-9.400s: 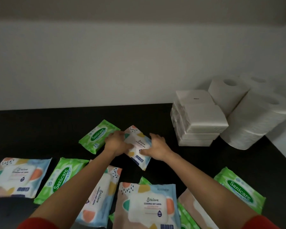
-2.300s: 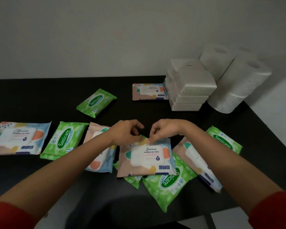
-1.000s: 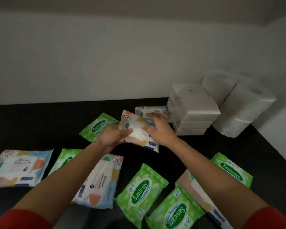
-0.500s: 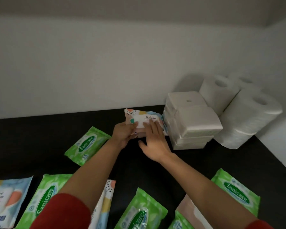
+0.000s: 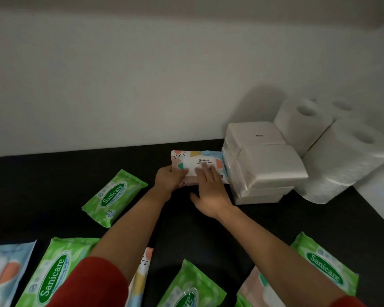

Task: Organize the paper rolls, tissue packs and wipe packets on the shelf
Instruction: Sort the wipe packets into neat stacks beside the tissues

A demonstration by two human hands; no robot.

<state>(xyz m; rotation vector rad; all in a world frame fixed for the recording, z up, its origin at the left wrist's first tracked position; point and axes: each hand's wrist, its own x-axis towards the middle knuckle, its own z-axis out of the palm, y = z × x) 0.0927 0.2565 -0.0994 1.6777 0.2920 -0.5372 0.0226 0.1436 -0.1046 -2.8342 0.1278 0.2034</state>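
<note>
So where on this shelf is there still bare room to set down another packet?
Bare black shelf runs along the back wall, left of the pastel wipes pack and behind the lone green Sanicare pack. Another patch lies in front of the tissue packs and paper rolls. The front edge is crowded with packets.

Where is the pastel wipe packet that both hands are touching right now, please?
In the head view, the pastel wipe packet lies right of centre at the back of the black shelf, pressed against the tissue pack stack.
</note>
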